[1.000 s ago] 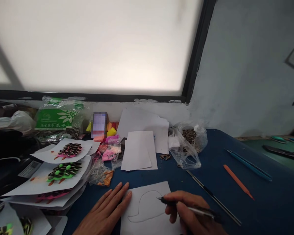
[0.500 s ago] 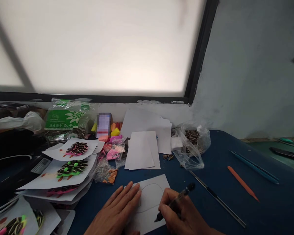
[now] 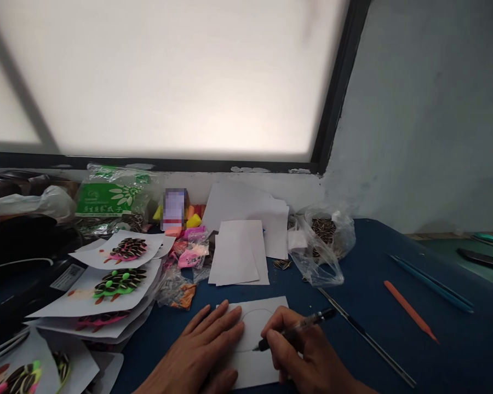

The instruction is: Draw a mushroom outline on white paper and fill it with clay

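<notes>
A sheet of white paper (image 3: pixel 257 364) lies on the blue table near its front edge, bearing a thin curved outline. My left hand (image 3: pixel 205 350) rests flat across the sheet's left side, fingers stretched out. In my right hand (image 3: pixel 298 350) is a black pen (image 3: pixel 302 326), held in a writing grip and tilted to the right. The pen's tip is at the lower line of the outline, right of my left fingers. Part of the drawn outline is hidden behind both hands.
Seed-decorated paper cards (image 3: pixel 121 284) are stacked at left. Behind the sheet lie blank papers (image 3: pixel 238 254), bagged colored clay (image 3: pixel 189 257) and a bag of seeds (image 3: pixel 324 235). To the right are a metal rod (image 3: pixel 367 336), an orange tool (image 3: pixel 411 312) and blue tweezers (image 3: pixel 431 282).
The pen tip has moved up and left onto the lower line of the outline. The sheet has turned slightly and shifted right, with my left hand on it.
</notes>
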`<state>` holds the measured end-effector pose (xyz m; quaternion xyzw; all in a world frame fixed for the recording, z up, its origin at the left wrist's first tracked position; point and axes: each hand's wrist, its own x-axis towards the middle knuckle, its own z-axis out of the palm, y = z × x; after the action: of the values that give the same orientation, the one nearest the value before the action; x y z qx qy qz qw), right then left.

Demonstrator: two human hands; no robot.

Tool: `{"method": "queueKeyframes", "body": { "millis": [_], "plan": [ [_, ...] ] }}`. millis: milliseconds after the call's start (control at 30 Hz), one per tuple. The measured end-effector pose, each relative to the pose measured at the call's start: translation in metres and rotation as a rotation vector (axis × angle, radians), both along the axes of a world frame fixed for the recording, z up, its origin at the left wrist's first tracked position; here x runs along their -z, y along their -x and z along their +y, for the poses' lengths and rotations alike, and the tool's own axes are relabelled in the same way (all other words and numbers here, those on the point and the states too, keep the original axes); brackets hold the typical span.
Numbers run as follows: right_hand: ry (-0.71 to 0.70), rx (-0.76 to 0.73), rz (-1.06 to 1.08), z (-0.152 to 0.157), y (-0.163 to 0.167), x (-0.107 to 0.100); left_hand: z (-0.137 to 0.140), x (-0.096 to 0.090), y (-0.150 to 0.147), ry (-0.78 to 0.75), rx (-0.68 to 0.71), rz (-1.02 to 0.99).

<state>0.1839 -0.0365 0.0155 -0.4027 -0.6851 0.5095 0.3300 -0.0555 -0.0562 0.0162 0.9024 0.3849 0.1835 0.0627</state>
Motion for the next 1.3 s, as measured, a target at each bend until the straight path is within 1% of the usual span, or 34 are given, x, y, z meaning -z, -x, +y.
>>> {"method": "queueKeyframes", "body": {
  "millis": [133, 233, 333, 433, 600, 800, 967, 1100, 1300],
  "plan": [
    [-0.058, -0.014, -0.058, 0.0, 0.005, 0.002, 0.004, 0.007, -0.003, -0.001, -0.026, 0.034],
    [-0.098, 0.007, -0.093, 0.0, 0.007, 0.006, 0.004, 0.009, -0.002, 0.012, -0.019, 0.066],
    [-0.133, 0.033, -0.149, 0.0, 0.006, 0.008, 0.005, 0.01, -0.001, 0.01, -0.012, 0.057],
    [-0.129, 0.022, -0.171, 0.0, 0.004, 0.007, 0.005, 0.011, -0.001, -0.007, -0.016, 0.038],
    [-0.104, -0.039, -0.11, -0.001, 0.002, 0.005, 0.005, 0.011, -0.001, -0.005, 0.0, 0.037],
    [-0.045, -0.055, -0.037, -0.002, 0.002, 0.004, 0.004, 0.011, 0.001, -0.009, 0.0, 0.049],
    [-0.035, -0.07, -0.058, -0.001, 0.001, 0.006, 0.003, 0.008, -0.001, -0.005, 0.001, 0.053],
    [-0.063, -0.062, -0.097, 0.0, 0.001, 0.009, 0.006, 0.009, -0.002, -0.014, -0.007, 0.039],
    [-0.157, -0.046, -0.116, -0.001, 0.0, 0.01, 0.005, 0.009, -0.001, -0.015, -0.002, 0.04]
  ]
}}
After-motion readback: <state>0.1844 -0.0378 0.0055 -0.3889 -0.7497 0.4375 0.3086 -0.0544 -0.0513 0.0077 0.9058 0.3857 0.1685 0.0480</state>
